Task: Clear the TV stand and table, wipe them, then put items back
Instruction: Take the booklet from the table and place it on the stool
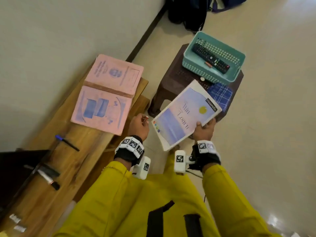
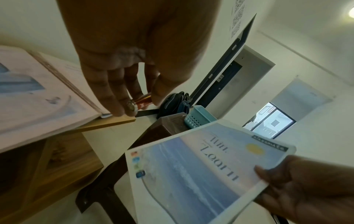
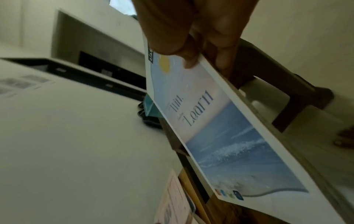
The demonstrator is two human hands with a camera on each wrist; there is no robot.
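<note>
My right hand (image 1: pixel 204 129) grips the near corner of a blue and white notebook (image 1: pixel 184 115), thumb on its cover, and holds it tilted in the air between the wooden TV stand (image 1: pixel 82 151) and the brown plastic stool (image 1: pixel 172 79). The notebook (image 3: pixel 220 128) fills the right wrist view. My left hand (image 1: pixel 143 119) hovers by the stand's right end, fingers curled, pinching a small red and silver object (image 2: pixel 141 100). An open pink book (image 1: pixel 109 93) lies face down on the stand, just left of that hand.
On the stool stand a teal basket (image 1: pixel 239 57) holding a black remote (image 1: pixel 210 58), and a blue checked cloth (image 1: pixel 220 94). A blue pen (image 1: pixel 66 142) and a black marker (image 1: pixel 48 179) lie on the stand. Dark bags (image 1: pixel 188 12) sit by the wall.
</note>
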